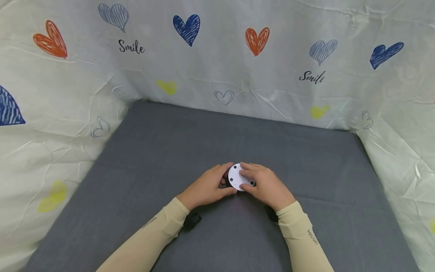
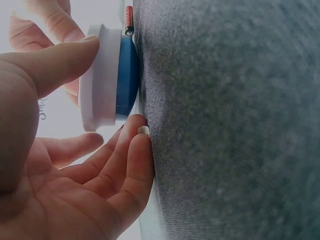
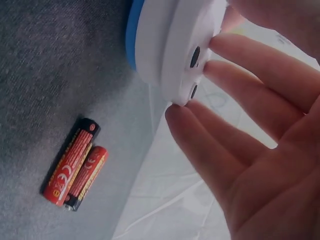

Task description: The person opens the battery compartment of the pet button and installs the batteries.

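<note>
Well, all the action is out on the grey cloth (image 1: 190, 139), where a round white device (image 1: 238, 178) sits between two hands, its face with the dark round spots (image 1: 235, 167) uppermost and its blue underside (image 2: 128, 75) turned to the cloth. The left hand (image 1: 210, 187) has it by the side in a light hold, thumb at the near edge, fingers curving round the far one. Across from it, the right hand (image 1: 270, 185) is spread, fingers fairly straight, tips on the face and rim, not wrapped round it as far as the views show. The danger, I'd say, is a slip: it's mostly fingertips on a smooth-looking casing, so a push from one side unmatched by the other could spin or tip it, and that rounded blue edge would help it rock. Whether it bears on the cloth, I can't be sure. And watch the two red-and-black batteries (image 3: 71, 164), lying side by side near the device; a stray knuckle could set one rolling. As for containers, those batteries lie straight on the cloth, and the casing looks the likeliest holder, but its inside is hidden, so no telling what's in there.
</note>
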Available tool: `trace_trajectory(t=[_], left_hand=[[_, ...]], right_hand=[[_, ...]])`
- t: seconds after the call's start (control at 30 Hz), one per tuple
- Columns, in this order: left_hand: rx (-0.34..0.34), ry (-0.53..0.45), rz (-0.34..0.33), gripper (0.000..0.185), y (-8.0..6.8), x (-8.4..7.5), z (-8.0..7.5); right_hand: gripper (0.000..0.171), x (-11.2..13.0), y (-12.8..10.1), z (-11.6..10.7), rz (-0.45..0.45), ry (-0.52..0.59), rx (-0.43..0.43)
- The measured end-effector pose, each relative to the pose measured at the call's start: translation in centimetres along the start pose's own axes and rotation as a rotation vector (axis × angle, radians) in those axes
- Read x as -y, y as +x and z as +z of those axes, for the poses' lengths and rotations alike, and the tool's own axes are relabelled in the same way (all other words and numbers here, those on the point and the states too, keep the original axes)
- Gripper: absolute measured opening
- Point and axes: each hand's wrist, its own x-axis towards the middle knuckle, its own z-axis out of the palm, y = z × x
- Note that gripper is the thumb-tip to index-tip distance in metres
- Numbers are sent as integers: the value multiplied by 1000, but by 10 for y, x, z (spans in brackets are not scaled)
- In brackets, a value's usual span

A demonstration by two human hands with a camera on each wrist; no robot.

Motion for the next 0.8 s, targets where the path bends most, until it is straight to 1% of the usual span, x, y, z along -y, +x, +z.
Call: trace_trajectory(t=[0.1,0.27,0.47,0.8], left_hand=[[2,3,6,86,0,-1,0],[-5,15,20,85,0,-1,0],[-11,16,28,84,0,0,1],[-21,22,37,85,0,0,3]], right_hand=[[47,0,-1,2,-25,-29,-23],[48,0,-2,6,-55,-81,-56],[45,1,-4,10,-64,-133,-82],[42,-2,-6,14,-85,-156,-114]])
